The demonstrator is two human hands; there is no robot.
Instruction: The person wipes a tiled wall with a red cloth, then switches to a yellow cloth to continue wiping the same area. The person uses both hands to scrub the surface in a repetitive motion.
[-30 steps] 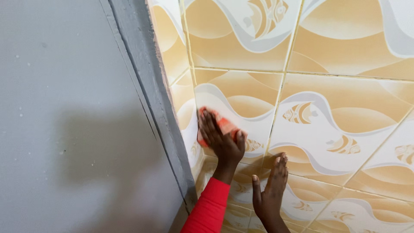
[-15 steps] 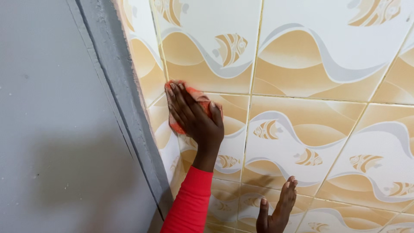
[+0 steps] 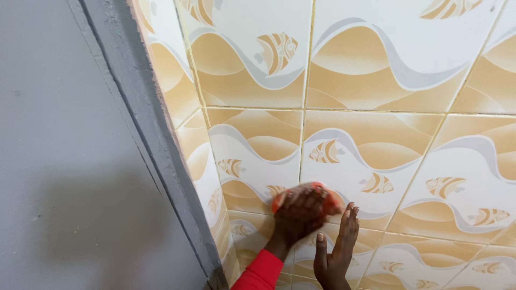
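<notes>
My left hand, in a red sleeve, presses an orange cloth against a tiled wall. The hand is blurred by motion and covers most of the cloth. The tiles are cream and tan with wavy grey bands and small striped fish. Just to the right and slightly lower, my right hand lies flat on the tiles with its fingers stretched out and nothing in it. The two hands nearly touch.
A rough grey plastered edge runs diagonally along the left side of the tiles. Beyond it lies a plain grey wall that carries a soft shadow. Yellowish grout lines divide the tiles.
My left hand has swept the cloth down and to the right, from beside the grey edge to the lower middle tile. My right hand has come up a little, close beside it.
</notes>
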